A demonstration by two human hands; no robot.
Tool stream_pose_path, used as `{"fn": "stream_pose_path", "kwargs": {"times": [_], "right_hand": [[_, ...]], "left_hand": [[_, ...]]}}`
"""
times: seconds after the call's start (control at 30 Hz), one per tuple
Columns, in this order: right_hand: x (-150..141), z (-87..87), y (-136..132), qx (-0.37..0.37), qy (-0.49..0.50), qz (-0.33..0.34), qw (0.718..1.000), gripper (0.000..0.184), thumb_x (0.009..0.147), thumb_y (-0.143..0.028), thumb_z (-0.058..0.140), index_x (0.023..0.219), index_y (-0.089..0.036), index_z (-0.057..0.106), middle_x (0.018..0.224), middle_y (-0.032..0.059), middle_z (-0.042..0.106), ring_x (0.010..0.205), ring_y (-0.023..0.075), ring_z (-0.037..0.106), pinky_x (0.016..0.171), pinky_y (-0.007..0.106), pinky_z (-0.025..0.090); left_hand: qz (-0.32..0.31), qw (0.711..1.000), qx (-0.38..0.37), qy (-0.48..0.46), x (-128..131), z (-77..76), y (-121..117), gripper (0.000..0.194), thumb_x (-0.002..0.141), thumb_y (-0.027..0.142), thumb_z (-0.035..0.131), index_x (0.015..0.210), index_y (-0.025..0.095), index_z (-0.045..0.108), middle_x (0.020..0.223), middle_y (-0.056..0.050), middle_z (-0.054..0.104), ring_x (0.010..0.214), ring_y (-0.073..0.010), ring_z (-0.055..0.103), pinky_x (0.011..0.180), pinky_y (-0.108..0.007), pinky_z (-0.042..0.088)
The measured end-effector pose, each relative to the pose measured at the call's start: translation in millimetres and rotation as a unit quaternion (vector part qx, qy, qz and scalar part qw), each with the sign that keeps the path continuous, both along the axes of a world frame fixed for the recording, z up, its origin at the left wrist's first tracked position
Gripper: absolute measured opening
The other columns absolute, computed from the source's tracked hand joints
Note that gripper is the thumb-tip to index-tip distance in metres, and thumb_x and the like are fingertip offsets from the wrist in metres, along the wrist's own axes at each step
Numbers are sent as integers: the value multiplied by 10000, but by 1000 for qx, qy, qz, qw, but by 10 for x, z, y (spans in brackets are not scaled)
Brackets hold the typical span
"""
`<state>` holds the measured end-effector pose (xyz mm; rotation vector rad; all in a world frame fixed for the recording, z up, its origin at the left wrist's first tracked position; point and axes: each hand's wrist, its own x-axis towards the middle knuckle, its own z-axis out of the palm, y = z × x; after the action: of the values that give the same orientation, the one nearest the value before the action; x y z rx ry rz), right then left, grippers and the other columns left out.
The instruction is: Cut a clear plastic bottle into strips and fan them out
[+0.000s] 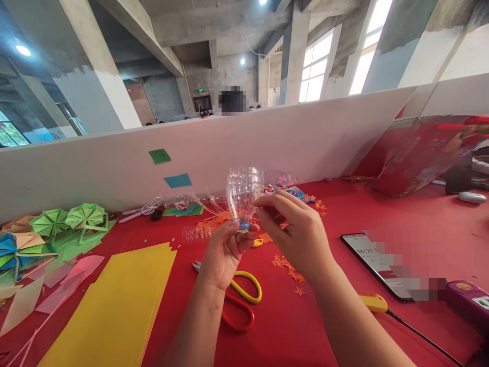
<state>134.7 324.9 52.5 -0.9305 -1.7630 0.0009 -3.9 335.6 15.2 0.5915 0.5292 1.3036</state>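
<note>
My left hand (225, 255) is closed around the neck of a cut clear plastic bottle (244, 191), which is held upside down with its blue ring at the bottom. The bottle's wall looks slit into strips that rise and curve. My right hand (292, 229) is at the bottle's right side, its thumb and fingertips pinched together near the edge of a strip. What sits between those fingertips is too small to make out. Below my left hand lie scissors (244, 288) with one yellow and one red handle loop.
Yellow paper sheets (114, 300) lie at left, beside green folded paper umbrellas (86, 215) and pink paper. Orange paper stars (292, 272) are scattered mid-table. A phone (367, 255) and a yellow-handled corded tool (374, 303) lie at right. A white partition (95, 168) closes the back.
</note>
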Motion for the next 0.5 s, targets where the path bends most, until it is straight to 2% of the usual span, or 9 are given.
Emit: {"fn": "stream_pose_path", "kwargs": {"times": [0.23,0.5], "right_hand": [[-25,-9,-4,-4,-17,13,1000,145,884,-153,500,864,-169,643,730,5,577,593,96,517,536,211,395],[-37,-31,20,-59,-1,-21,998,130,855,-167,523,860,-175,653,733,11,613,635,114,556,547,217,409]], "left_hand": [[-2,1000,10,-14,19,-14,0,27,723,109,651,716,99,675,621,-22,701,542,-94,658,536,-153,553],[-5,1000,17,5,42,-6,-10,50,720,122,651,733,90,687,626,-32,700,553,-105,662,530,-157,551]]}}
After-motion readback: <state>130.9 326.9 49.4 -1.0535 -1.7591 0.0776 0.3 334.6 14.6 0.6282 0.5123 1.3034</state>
